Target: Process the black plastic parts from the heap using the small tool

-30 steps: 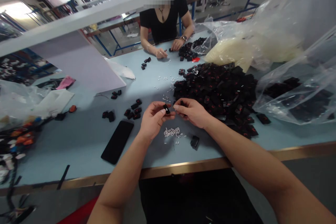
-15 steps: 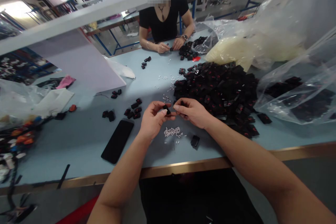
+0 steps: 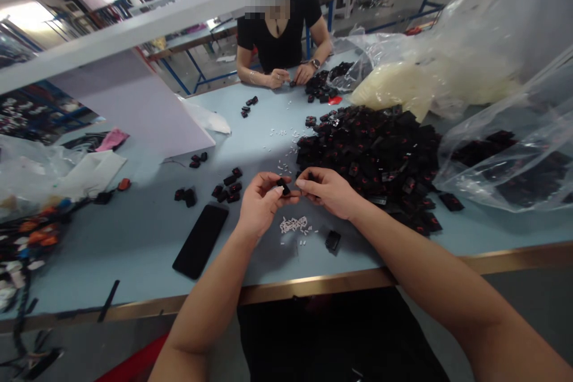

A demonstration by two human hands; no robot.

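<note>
My left hand [image 3: 262, 200] is shut on a small black plastic part [image 3: 283, 187], pinching it between thumb and fingertips. My right hand [image 3: 326, 192] reaches in from the right, its fingertips at that part and pinching a small dark piece [image 3: 310, 175]. Just below my hands, a loose heap of tiny white pins [image 3: 292, 225] lies on the pale blue table [image 3: 134, 250]. One black part [image 3: 332, 241] sits close to them. A big pile of black parts with red marks [image 3: 367, 155] lies just beyond my right hand.
A black phone [image 3: 200, 241] lies left of my hands, beside small groups of black parts [image 3: 226, 186]. Clear bags hold white pellets [image 3: 430, 80] and black parts [image 3: 505, 161]. A co-worker's hands [image 3: 286, 76] work across the table, beneath a white shelf [image 3: 134, 30].
My hands stay almost still, with small finger shifts around the black part. The co-worker's hands have drawn closer together and nearer their body.
</note>
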